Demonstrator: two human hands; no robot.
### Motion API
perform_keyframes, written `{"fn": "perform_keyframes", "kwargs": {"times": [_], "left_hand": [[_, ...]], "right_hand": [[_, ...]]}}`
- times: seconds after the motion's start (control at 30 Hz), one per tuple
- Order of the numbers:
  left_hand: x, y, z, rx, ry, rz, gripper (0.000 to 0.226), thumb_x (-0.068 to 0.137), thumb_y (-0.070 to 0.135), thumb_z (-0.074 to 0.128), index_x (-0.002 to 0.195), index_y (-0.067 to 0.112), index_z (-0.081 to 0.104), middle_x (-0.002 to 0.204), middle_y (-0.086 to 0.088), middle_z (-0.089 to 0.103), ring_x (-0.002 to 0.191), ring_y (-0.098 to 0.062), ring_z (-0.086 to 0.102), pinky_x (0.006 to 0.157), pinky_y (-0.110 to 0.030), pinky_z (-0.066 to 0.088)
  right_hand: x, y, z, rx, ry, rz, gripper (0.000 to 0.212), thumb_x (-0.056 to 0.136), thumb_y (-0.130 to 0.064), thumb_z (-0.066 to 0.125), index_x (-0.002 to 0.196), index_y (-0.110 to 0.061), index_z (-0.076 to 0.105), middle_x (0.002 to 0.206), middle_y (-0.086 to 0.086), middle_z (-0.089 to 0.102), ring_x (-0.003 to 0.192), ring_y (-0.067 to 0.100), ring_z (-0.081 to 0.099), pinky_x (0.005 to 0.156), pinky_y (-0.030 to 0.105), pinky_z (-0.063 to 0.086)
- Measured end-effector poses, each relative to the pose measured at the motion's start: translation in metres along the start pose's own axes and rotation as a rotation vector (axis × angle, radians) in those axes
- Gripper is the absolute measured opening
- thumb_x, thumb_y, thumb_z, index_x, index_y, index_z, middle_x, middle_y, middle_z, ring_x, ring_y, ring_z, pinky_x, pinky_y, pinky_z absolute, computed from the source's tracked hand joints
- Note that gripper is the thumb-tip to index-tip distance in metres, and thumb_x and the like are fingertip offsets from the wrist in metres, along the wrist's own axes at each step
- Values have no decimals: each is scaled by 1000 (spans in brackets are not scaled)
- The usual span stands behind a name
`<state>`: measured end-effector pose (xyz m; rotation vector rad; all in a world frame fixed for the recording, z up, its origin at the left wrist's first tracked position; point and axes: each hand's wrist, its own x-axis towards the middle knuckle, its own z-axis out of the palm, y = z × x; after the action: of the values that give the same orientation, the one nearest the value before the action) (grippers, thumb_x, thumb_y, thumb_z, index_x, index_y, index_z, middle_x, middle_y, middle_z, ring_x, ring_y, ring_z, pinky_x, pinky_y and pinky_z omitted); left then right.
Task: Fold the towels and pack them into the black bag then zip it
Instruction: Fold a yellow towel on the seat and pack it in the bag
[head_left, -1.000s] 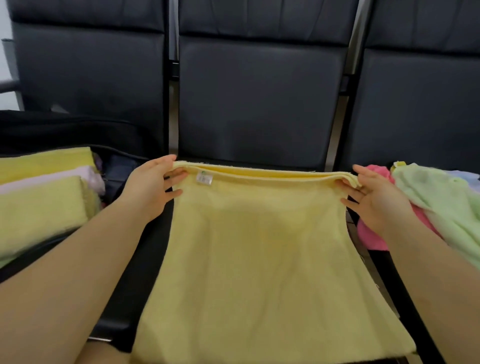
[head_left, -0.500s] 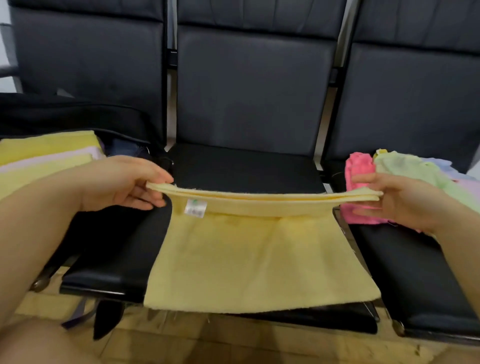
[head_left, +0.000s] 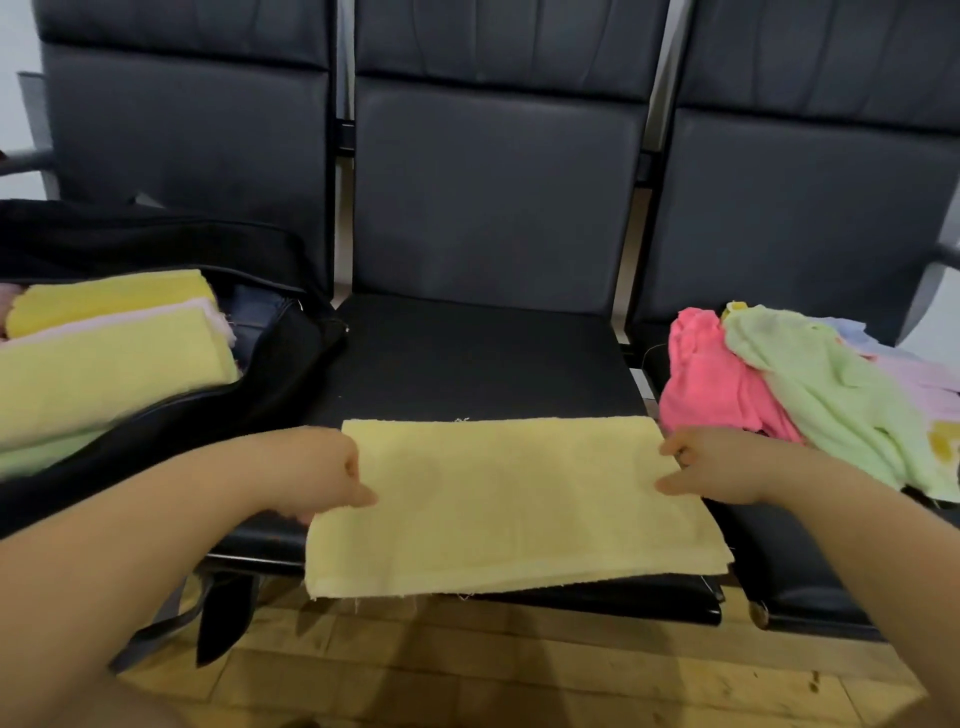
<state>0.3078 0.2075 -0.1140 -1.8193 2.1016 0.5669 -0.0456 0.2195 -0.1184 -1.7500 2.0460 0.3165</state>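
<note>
A pale yellow towel (head_left: 514, 499), folded over, lies flat on the front of the middle black seat (head_left: 467, 358), its near edge hanging past the seat. My left hand (head_left: 317, 475) pinches its left edge and my right hand (head_left: 711, 470) pinches its right edge. The open black bag (head_left: 280, 358) sits on the left seat and holds folded yellow, pink and green towels (head_left: 109, 358). An unfolded heap of towels (head_left: 810, 395), pink, light green, lilac and blue, lies on the right seat.
Three black padded chairs stand in a row with upright backs (head_left: 493, 182). A black bag strap (head_left: 223, 618) hangs below the left seat. Wooden floor (head_left: 467, 670) shows in front of the seats.
Both hands brought the towel's far edge toward me and laid it over the near half. The towel now lies folded and shorter, and the white label is hidden.
</note>
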Motion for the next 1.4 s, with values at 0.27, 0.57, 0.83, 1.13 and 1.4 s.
{"fn": "perform_keyframes", "kwargs": {"times": [0.27, 0.57, 0.83, 1.13, 1.4], "left_hand": [[37, 47, 37, 33, 54, 145, 85, 90, 70, 28, 152, 27, -11, 158, -4, -21, 146, -24, -16, 120, -42, -2], [104, 36, 44, 22, 159, 82, 110, 58, 91, 9, 149, 34, -17, 156, 0, -27, 144, -21, -23, 118, -47, -9], [144, 24, 31, 7, 253, 42, 91, 78, 83, 16, 150, 34, -12, 158, -2, -20, 146, -20, -17, 119, -41, -8], [136, 6, 25, 55, 381, -28, 79, 91, 70, 21, 153, 24, 5, 160, -9, -7, 147, -26, -11, 117, -45, -7], [75, -27, 1, -206, 270, 409, 18, 73, 39, 77, 75, 40, 59, 85, 14, 61, 81, -1, 56, 79, -21, 49]], "right_hand": [[29, -55, 45, 16, -6, -11, 93, 86, -74, 34, 152, -26, -10, 157, 6, -26, 147, 30, -14, 118, 52, 7], [87, -54, 48, -53, 150, 50, 96, 77, -86, 18, 150, -33, -15, 157, 3, -26, 146, 26, -18, 114, 58, -1], [128, -49, 39, -48, 285, 6, 73, 91, -70, 14, 152, -35, -7, 160, 0, -15, 148, 21, -11, 117, 51, -1], [111, -74, 39, -83, 393, -97, 67, 98, -58, 20, 153, -25, 5, 161, 4, -5, 148, 21, -6, 118, 47, -4], [47, -179, 60, 129, 281, -650, 64, 95, -57, 37, 150, -25, 28, 157, -4, 24, 145, 12, 16, 117, 30, 17]]}}
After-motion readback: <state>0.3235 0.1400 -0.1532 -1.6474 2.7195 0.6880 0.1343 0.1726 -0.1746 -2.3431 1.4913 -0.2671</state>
